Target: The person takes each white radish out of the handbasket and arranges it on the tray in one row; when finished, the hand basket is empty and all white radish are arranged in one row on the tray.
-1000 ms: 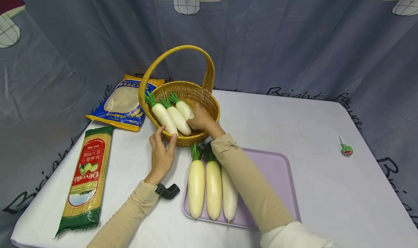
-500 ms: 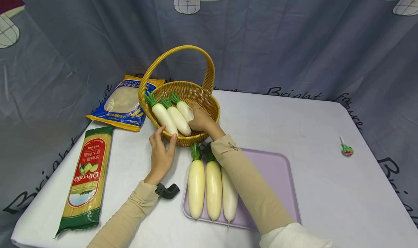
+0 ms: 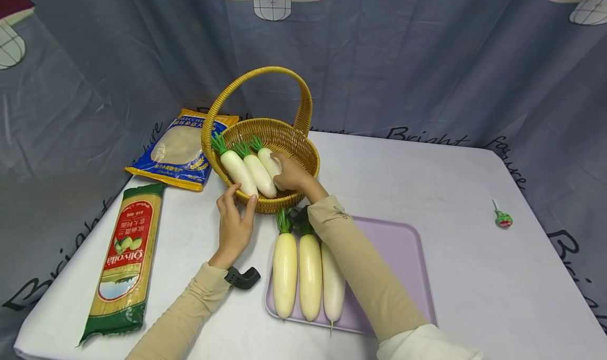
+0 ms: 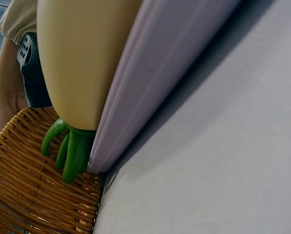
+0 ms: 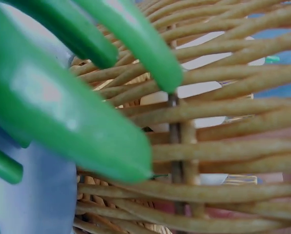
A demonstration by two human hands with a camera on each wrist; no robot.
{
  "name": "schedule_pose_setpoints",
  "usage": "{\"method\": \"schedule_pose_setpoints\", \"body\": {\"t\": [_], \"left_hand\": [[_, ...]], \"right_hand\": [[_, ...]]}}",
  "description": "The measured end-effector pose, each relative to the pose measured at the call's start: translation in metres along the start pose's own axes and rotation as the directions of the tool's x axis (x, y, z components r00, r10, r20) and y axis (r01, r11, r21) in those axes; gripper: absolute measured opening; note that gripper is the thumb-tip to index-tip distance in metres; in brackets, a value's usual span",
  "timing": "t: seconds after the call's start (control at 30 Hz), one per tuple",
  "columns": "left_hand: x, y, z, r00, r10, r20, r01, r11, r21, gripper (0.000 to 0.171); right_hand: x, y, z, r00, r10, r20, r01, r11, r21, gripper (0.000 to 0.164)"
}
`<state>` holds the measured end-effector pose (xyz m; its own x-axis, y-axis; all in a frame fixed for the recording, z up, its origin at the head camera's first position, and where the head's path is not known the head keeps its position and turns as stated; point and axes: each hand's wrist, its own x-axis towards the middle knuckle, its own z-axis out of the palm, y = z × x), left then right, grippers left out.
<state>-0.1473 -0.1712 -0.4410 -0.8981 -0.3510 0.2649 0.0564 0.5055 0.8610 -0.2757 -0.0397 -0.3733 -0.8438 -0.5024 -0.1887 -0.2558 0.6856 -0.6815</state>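
A wicker basket (image 3: 260,206) with a tall handle holds three white radishes with green tops. My right hand (image 3: 294,173) reaches inside and grips the rightmost radish (image 3: 269,161), its fingers over the radish's upper side. Left of that lie the middle radish (image 3: 259,175) and the leftmost radish (image 3: 238,171). At the front rim, my left hand (image 3: 235,225) has thumb and index finger spread on either side of the leftmost radish's lower end, touching the basket. Green leaf tips (image 5: 87,122) stand close in front of the basket weave in the right wrist view.
Three larger white radishes, one the nearest-left radish (image 3: 285,275), lie on a lilac tray (image 3: 393,254) under my right sleeve. A spaghetti pack (image 3: 124,260) lies on the left, with a blue-yellow pasta bag (image 3: 177,146) behind it. A lollipop (image 3: 503,217) lies at far right.
My right hand's fingers have shifted slightly left, further over the rightmost radish in the basket. That radish's green top has moved a little right. The left hand has stayed at the rim.
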Motion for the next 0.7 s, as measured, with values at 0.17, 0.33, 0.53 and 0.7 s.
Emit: {"method": "schedule_pose_setpoints", "body": {"t": [0.17, 0.33, 0.53, 0.7], "left_hand": [[0.0004, -0.0002, -0.0001, 1.0, 0.006, 0.002, -0.006, 1.0, 0.001, 0.051], [0.0006, -0.0005, -0.0001, 1.0, 0.006, 0.002, -0.006, 1.0, 0.002, 0.051], [0.0009, -0.0004, -0.0002, 1.0, 0.006, 0.008, -0.006, 1.0, -0.002, 0.05], [0.0011, -0.0005, -0.0002, 1.0, 0.004, 0.008, -0.004, 1.0, 0.0, 0.05]], "right_hand": [[0.0007, 0.0014, -0.0014, 1.0, -0.005, 0.027, 0.003, 0.998, 0.068, 0.064], [0.0019, 0.0028, -0.0023, 0.999, -0.003, 0.045, -0.005, 0.987, 0.163, 0.058], [0.0036, 0.0041, -0.0031, 0.997, 0.003, 0.08, -0.023, 0.969, 0.246, 0.053], [0.0035, 0.0044, -0.0045, 0.994, 0.005, 0.11, -0.036, 0.959, 0.279, 0.052]]}}
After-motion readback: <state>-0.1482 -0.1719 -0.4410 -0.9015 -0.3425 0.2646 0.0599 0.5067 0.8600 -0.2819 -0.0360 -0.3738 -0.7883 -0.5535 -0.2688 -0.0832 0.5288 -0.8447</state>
